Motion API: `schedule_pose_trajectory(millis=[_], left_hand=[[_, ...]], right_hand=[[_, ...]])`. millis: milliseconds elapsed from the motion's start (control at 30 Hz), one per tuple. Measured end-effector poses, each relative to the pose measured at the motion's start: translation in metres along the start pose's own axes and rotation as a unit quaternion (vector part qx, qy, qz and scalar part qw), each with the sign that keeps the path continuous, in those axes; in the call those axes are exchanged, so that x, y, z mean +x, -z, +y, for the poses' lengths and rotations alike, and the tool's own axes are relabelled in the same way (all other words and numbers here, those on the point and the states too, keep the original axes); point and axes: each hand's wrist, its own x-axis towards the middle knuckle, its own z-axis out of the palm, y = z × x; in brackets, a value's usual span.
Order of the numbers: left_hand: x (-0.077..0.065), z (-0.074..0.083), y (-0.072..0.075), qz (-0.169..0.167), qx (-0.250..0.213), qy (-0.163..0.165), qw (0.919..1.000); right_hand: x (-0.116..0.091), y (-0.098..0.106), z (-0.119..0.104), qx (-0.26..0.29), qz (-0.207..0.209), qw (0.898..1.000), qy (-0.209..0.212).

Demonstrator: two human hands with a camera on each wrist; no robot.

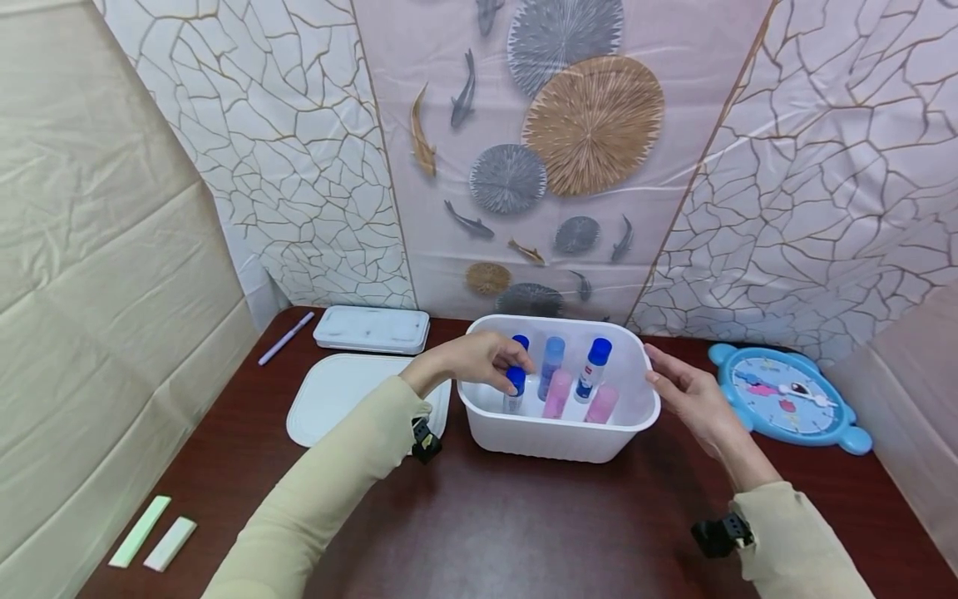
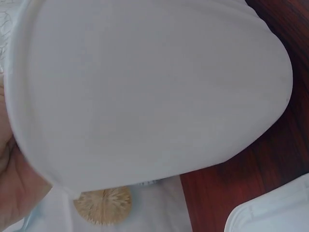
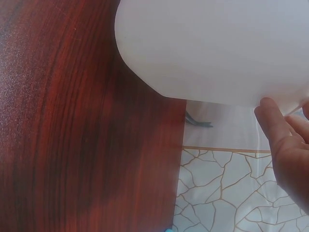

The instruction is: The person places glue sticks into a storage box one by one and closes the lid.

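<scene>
A white plastic bin (image 1: 550,439) holds several upright glue sticks. Over its left rim reaches my left hand (image 1: 486,356), thumb and fingers pinching the blue cap of a clear-bodied glue stick (image 1: 513,396). Around it stand a light-blue glue stick (image 1: 551,366), a white one with a blue cap (image 1: 593,371) and two pink ones, the nearer-middle pink stick (image 1: 557,394) and the right pink stick (image 1: 602,406). At the right rim, my right hand (image 1: 692,398) touches the bin with fairly straight fingers (image 3: 273,121). In the left wrist view the bin wall (image 2: 154,96) hides the fingertips.
Left of the bin lie a white lid (image 1: 329,399), a white case (image 1: 372,329) and a purple pen (image 1: 286,339). Two pale strips, a green one (image 1: 140,531) and a whitish one (image 1: 170,543), lie near the left edge. A blue toy clock (image 1: 789,395) sits at right.
</scene>
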Motion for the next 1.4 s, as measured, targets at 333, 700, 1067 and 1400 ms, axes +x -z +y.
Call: schedule_pose_trajectory(millis=[333,700,1067,1400], left_hand=[[-0.048,-0.003,0.022,0.136,-0.107,0.002,0.985],[-0.162,-0.088,0.041,0.334,-0.214,0.193,0.8975],[-0.231,-0.144,0.028,0.424,-0.184,0.337,0.8205],[-0.252,-0.158,0.016,0.437,-0.134,0.386,0.8014]], right_hand=[[0.002,0.001,-0.002,-0.001,-0.002,1.0,-0.003],[0.0,0.001,-0.003,-0.019,0.009,1.0,-0.004],[-0.005,-0.001,0.003,-0.021,0.025,0.999,-0.002],[-0.028,-0.004,-0.005,0.223,0.139,0.958,0.117]])
